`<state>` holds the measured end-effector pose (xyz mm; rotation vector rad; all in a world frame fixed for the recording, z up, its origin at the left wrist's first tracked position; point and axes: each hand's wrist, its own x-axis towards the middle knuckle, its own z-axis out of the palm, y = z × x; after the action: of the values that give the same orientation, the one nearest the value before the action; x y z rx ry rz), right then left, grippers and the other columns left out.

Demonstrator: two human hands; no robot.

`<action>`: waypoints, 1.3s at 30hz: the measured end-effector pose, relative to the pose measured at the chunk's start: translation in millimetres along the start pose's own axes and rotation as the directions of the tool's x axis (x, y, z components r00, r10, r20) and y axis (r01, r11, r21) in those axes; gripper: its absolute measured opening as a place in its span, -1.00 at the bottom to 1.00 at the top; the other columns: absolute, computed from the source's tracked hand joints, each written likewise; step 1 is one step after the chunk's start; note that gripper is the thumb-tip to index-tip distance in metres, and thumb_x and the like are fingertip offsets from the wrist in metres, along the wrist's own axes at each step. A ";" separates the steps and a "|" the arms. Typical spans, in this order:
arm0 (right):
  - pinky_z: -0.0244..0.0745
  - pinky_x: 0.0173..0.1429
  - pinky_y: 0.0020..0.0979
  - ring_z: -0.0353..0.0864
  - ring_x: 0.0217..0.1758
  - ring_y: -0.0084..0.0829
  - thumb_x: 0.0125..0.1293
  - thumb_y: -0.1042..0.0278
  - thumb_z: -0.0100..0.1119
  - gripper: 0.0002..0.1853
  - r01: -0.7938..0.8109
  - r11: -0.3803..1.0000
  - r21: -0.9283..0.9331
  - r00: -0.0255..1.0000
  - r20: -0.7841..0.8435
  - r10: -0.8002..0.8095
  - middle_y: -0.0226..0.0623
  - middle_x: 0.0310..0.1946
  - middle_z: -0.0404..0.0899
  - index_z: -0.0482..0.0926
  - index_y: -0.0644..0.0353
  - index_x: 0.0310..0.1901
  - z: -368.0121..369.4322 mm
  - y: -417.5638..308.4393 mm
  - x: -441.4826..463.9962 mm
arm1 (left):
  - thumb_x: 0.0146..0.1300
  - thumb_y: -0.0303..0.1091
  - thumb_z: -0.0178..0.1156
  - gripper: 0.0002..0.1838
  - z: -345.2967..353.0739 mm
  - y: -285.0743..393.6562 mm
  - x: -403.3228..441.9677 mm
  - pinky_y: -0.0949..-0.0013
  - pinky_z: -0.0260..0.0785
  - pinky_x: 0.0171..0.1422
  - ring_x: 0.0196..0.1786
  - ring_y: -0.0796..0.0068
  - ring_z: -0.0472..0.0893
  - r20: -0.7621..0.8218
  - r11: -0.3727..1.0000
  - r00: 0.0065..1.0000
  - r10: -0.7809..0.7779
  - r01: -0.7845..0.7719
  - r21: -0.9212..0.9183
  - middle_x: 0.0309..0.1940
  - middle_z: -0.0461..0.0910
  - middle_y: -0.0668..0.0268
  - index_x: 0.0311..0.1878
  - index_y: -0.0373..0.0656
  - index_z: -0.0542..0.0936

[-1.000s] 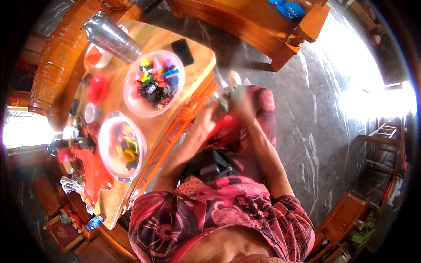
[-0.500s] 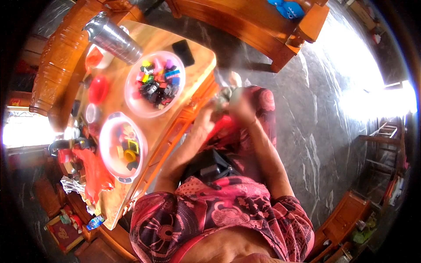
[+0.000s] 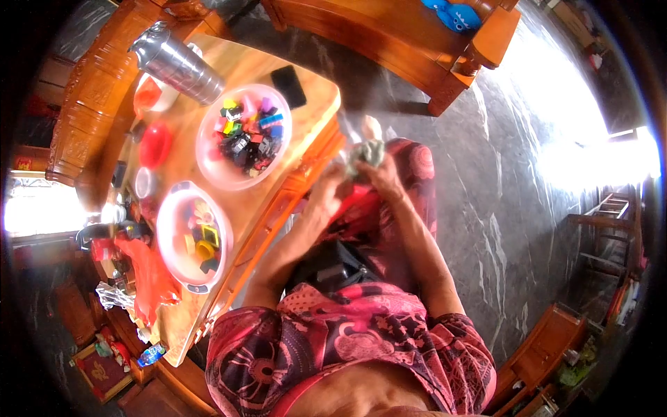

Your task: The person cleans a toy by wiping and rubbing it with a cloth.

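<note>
Above my lap, just off the table's edge, I hold a small grey-green thing with a pale pinkish top [image 3: 369,151]; its kind is unclear. My right hand [image 3: 383,175] is closed on its lower right side, thumb and fingers pressed against it. From the left, my left hand [image 3: 333,183] grips at its lower left side, its fingertips partly hidden and washed out by glare. Red patterned cloth [image 3: 356,197] covers my knees beneath both hands. Beside the left arm stands the wooden table [image 3: 272,182].
On the table are a pink-white basin [image 3: 240,182] of mixed coloured small pieces, a white basin [image 3: 169,251] with yellow pieces, a black phone [image 3: 288,86], a metal flask [image 3: 182,66] and a red bowl [image 3: 155,144]. A wooden bench [image 3: 389,52] stands beyond; marble-patterned floor [image 3: 486,208] lies right.
My right hand has shifted slightly left and down the grey-green thing, and is less blurred. More of the thing shows above the fingers. The left hand stays nearly in place.
</note>
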<state>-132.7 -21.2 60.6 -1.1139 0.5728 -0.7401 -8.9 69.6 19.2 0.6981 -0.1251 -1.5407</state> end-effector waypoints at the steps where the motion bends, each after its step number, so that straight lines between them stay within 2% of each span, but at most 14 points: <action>1: 0.44 -0.16 -0.56 0.49 -0.28 -0.65 0.14 0.47 0.25 -0.81 0.004 0.999 0.045 1.000 -0.022 -0.003 -0.51 -0.34 0.55 0.54 0.22 -0.19 0.3 -0.2 0.2 | 0.05 -0.37 0.28 -0.75 -1.7 -1.4 0.3 0.45 0.38 -0.15 -0.22 0.47 0.52 0.000 1.000 1.000 -0.001 0.001 -0.001 -0.25 0.56 0.41 -0.16 -0.04 0.52; 7: 0.42 -0.19 -0.55 0.48 -0.32 -0.63 0.12 0.43 0.23 -0.82 0.001 0.979 -0.205 0.988 -0.152 -0.033 -0.49 -0.38 0.56 0.55 0.25 -0.24 -5.4 9.2 5.5 | 0.06 -0.23 0.30 -0.64 45.8 10.4 -16.1 0.45 0.34 -0.20 -0.25 0.51 0.49 -0.056 0.999 0.997 0.044 -0.043 0.027 -0.24 0.53 0.40 -0.08 -0.10 0.50; 14: 0.42 -0.18 -0.54 0.48 -0.32 -0.61 0.07 0.48 0.19 -0.79 -0.016 0.984 -0.175 0.983 -0.181 -0.017 -0.47 -0.37 0.56 0.54 0.25 -0.21 -7.4 13.6 5.3 | 0.08 -0.18 0.28 -0.66 51.4 14.3 -20.2 0.46 0.36 -0.33 -0.39 0.52 0.48 -0.122 0.995 0.990 0.064 -0.054 0.079 -0.31 0.52 0.41 -0.10 -0.06 0.50; 16: 0.41 -0.12 -0.51 0.49 -0.26 -0.59 0.04 0.55 0.16 -0.74 -0.055 0.995 -0.088 0.984 -0.173 0.039 -0.45 -0.31 0.55 0.52 0.24 -0.17 -7.5 12.5 4.1 | 0.09 -0.17 0.27 -0.69 47.4 14.1 -19.2 0.46 0.36 -0.35 -0.42 0.52 0.48 -0.148 0.995 0.986 0.081 -0.071 0.076 -0.34 0.52 0.41 -0.12 -0.04 0.51; 18: 0.41 -0.09 -0.50 0.50 -0.24 -0.58 0.03 0.57 0.15 -0.72 -0.080 0.997 0.012 0.988 -0.130 0.081 -0.45 -0.29 0.54 0.52 0.23 -0.16 -7.0 7.3 1.2 | 0.14 -0.23 0.21 -0.62 37.2 15.3 -17.2 0.30 0.49 -0.28 -0.27 0.33 0.57 -0.128 0.996 0.988 0.088 -0.088 0.003 -0.23 0.55 0.21 -0.05 -0.26 0.46; 19: 0.41 -0.06 -0.49 0.50 -0.22 -0.57 0.02 0.60 0.13 -0.70 -0.108 0.988 0.111 0.990 -0.083 0.117 -0.45 -0.27 0.54 0.51 0.22 -0.14 -5.5 3.2 0.1 | 0.14 -0.23 0.21 -0.62 26.8 14.0 -14.3 0.30 0.49 -0.28 -0.27 0.33 0.57 -0.129 0.996 0.988 0.088 -0.089 0.003 -0.23 0.55 0.21 -0.05 -0.26 0.46; 22: 0.41 -0.08 -0.49 0.51 -0.23 -0.57 0.04 0.59 0.15 -0.70 -0.125 0.981 0.149 0.990 -0.053 0.134 -0.46 -0.28 0.54 0.51 0.21 -0.13 -2.3 -2.6 -1.1 | 0.15 -0.21 0.21 -0.65 11.7 12.5 -10.1 0.36 0.45 -0.38 -0.33 0.38 0.57 -0.163 0.998 0.984 0.066 -0.067 -0.003 -0.22 0.55 0.24 -0.07 -0.23 0.48; 24: 0.41 -0.09 -0.51 0.50 -0.23 -0.58 0.05 0.58 0.17 -0.70 -0.135 0.979 0.155 0.990 -0.013 0.139 -0.47 -0.28 0.54 0.51 0.20 -0.12 -2.3 -7.5 -3.3 | 0.12 -0.14 0.25 -0.73 15.4 12.0 -10.1 0.50 0.36 -0.36 -0.45 0.60 0.46 -0.181 0.994 0.978 0.103 -0.093 0.061 -0.36 0.54 0.43 -0.16 -0.03 0.52; 25: 0.41 -0.10 -0.52 0.50 -0.22 -0.59 0.06 0.56 0.20 -0.70 -0.144 0.976 0.162 0.990 0.027 0.142 -0.48 -0.28 0.54 0.51 0.20 -0.11 -2.2 -8.7 -3.3 | 0.12 -0.14 0.25 -0.73 25.7 15.5 -13.3 0.50 0.36 -0.36 -0.45 0.60 0.46 -0.181 0.994 0.978 0.103 -0.094 0.060 -0.36 0.54 0.43 -0.16 -0.03 0.52; 27: 0.41 -0.21 -0.54 0.49 -0.30 -0.58 0.05 0.56 0.17 -0.66 -0.125 0.988 0.094 0.992 0.025 0.123 -0.43 -0.31 0.52 0.47 0.21 -0.08 0.2 -5.2 -1.5 | 0.16 -0.24 0.20 -0.70 42.8 20.7 -19.5 0.30 0.53 -0.29 -0.32 0.33 0.59 -0.081 0.985 0.983 0.164 -0.159 0.070 -0.22 0.55 0.21 -0.10 -0.21 0.51; 28: 0.41 -0.33 -0.57 0.49 -0.37 -0.57 0.04 0.56 0.15 -0.62 -0.104 0.994 0.026 0.994 0.023 0.104 -0.38 -0.33 0.50 0.43 0.23 -0.04 0.6 -3.8 -0.9 | 0.16 -0.24 0.20 -0.70 39.0 18.9 -17.6 0.30 0.53 -0.29 -0.32 0.33 0.59 -0.081 0.985 0.983 0.163 -0.158 0.070 -0.22 0.55 0.21 -0.10 -0.21 0.51; 31: 0.40 -0.33 -0.58 0.47 -0.40 -0.59 0.03 0.54 0.19 -0.65 -0.130 0.992 -0.006 0.991 0.014 0.130 -0.40 -0.36 0.50 0.46 0.22 -0.08 -0.1 -4.1 -0.2 | 0.15 -0.27 0.20 -0.71 35.6 16.5 -15.9 0.24 0.55 -0.24 -0.29 0.28 0.60 -0.159 0.979 0.969 0.191 -0.177 0.098 -0.22 0.55 0.20 -0.11 -0.21 0.51; 33: 0.41 -0.27 -0.58 0.48 -0.36 -0.61 0.05 0.54 0.22 -0.70 -0.098 0.995 0.008 0.995 -0.008 0.098 -0.45 -0.35 0.52 0.49 0.20 -0.12 2.0 -5.8 0.0 | 0.12 -0.24 0.27 -0.82 41.8 16.4 -19.2 0.47 0.38 -0.41 -0.48 0.55 0.51 -0.209 0.976 0.960 0.186 -0.155 0.155 -0.45 0.55 0.41 -0.25 -0.06 0.57; 39: 0.43 -0.20 -0.55 0.51 -0.33 -0.59 0.11 0.51 0.23 -0.81 -0.059 0.998 0.006 0.992 -0.113 0.060 -0.45 -0.35 0.56 0.53 0.22 -0.20 -3.5 1.7 3.2 | 0.14 -0.25 0.25 -0.85 21.6 4.0 -9.5 0.49 0.39 -0.46 -0.50 0.55 0.52 -0.175 0.976 0.975 0.137 -0.103 0.191 -0.49 0.55 0.40 -0.34 -0.10 0.56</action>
<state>-132.9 -25.4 57.6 -1.0524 0.6981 -0.7554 -16.8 70.8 41.8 0.9598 -0.1645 -1.3509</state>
